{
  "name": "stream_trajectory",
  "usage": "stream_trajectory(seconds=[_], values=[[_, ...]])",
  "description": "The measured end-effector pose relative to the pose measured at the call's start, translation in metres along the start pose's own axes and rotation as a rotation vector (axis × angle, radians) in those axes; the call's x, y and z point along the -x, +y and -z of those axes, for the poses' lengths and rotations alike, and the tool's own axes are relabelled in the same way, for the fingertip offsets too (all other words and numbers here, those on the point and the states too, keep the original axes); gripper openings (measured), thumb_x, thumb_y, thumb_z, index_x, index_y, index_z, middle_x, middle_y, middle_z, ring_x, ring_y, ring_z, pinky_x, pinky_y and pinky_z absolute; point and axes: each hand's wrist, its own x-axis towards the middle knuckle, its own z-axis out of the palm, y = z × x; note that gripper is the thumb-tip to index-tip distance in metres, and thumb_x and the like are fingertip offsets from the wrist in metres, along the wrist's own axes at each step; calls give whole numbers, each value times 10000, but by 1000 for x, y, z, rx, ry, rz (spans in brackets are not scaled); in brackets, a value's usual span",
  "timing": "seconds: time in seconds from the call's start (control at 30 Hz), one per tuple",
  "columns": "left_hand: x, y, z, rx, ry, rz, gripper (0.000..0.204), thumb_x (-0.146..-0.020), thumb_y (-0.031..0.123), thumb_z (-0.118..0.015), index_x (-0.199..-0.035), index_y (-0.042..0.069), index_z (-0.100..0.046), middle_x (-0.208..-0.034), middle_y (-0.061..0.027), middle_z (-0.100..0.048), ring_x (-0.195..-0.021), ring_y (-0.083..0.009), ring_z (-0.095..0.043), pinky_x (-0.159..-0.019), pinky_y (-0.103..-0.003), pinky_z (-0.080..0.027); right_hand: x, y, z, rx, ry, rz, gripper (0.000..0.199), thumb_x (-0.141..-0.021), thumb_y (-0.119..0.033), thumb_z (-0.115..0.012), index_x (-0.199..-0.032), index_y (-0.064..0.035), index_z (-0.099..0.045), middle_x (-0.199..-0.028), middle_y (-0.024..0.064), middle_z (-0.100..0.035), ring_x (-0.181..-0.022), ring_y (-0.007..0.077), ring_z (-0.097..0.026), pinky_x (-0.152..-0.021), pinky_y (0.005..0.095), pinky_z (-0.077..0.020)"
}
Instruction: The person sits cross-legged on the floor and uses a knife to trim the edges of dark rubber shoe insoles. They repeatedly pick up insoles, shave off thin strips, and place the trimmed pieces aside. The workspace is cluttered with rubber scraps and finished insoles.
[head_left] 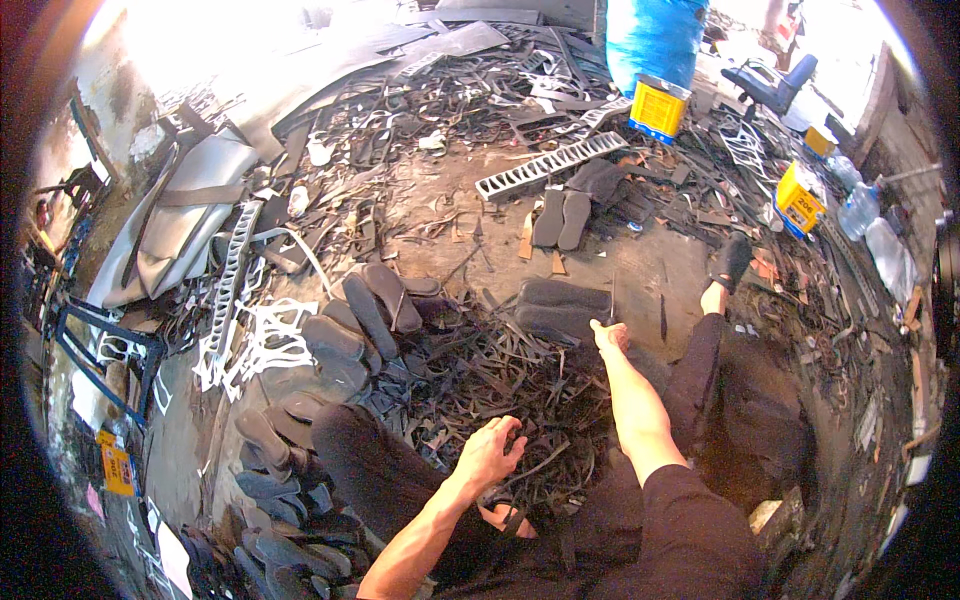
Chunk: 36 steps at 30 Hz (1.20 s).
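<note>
My left hand (488, 455) hangs over a heap of dark cut strips (480, 380) between my legs. Its fingers curl toward the thumb around something dark that I cannot make out. Farther forward and to the right, my right hand (611, 336) is closed, with a thin knife blade (613, 297) pointing up from it. Just left of that hand, a pair of dark sole-shaped pieces (562, 307) lies side by side at the far edge of the heap. More soles (385, 300) lean together to the left, and others (285, 540) are piled at lower left.
Another sole pair (561, 219) lies ahead by a perforated grey strip (550, 165). White cut-out scraps (265, 345) and folded sheets (195, 210) lie left. Yellow tins (658, 108), a blue barrel (655, 45), an overturned chair (775, 85) and plastic bottles (858, 212) stand around the back and right.
</note>
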Motion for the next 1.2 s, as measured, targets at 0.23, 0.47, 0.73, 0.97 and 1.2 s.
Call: stream_trajectory(seconds=[0.23, 0.47, 0.73, 0.97, 1.2], values=[[2, -3, 9, 1, -44, 79, 327, -971, 246, -737, -1196, 24, -651, -1046, -195, -721, -975, -382, -722, -863, -465, -580, -11, -22, 7, -246, -475, -194, 300, -725, -131, -926, -729, 1, -657, -594, 83, -578, -432, 207, -530, -379, 396, -457], [-1, -3, 2, 23, -115, 67, 361, -981, 288, -723, -1238, 43, -656, -1149, -221, -725, -1053, -435, -715, -917, -517, -581, 5, -42, 10, -350, -342, -164, 477, -703, -162, -952, -1023, 88, -703, -950, 195, -735, -635, 237, -678, -411, 362, -533], [-2, -15, -2, 14, -99, 55, 346, -987, 282, -711, -1210, 27, -642, -1131, -235, -725, -1047, -444, -717, -894, -520, -585, 6, -60, 12, -369, -506, -91, 256, -734, -103, -917, -861, 57, -763, -759, 169, -734, -468, 221, -609, -387, 398, -427], [6, -24, -4, -136, 72, -59, 383, -913, 241, -772, -1209, 30, -653, -1106, -205, -673, -1116, -411, -616, -983, -494, -528, 54, -112, 132, -421, -776, 294, 427, -824, -271, -912, -1019, 56, -719, -711, 52, -661, -498, 139, -586, -458, 344, -493], [-15, 6, 10, -117, 239, -85, 946, -796, 161, -849, -1617, 103, -382, -1561, -263, -424, -1465, -475, -386, -1190, -593, -363, 193, -95, 281, -615, -590, 521, 235, -905, -226, -856, -1045, -68, -752, -812, -28, -699, -588, 76, -570, -520, 262, -455]])
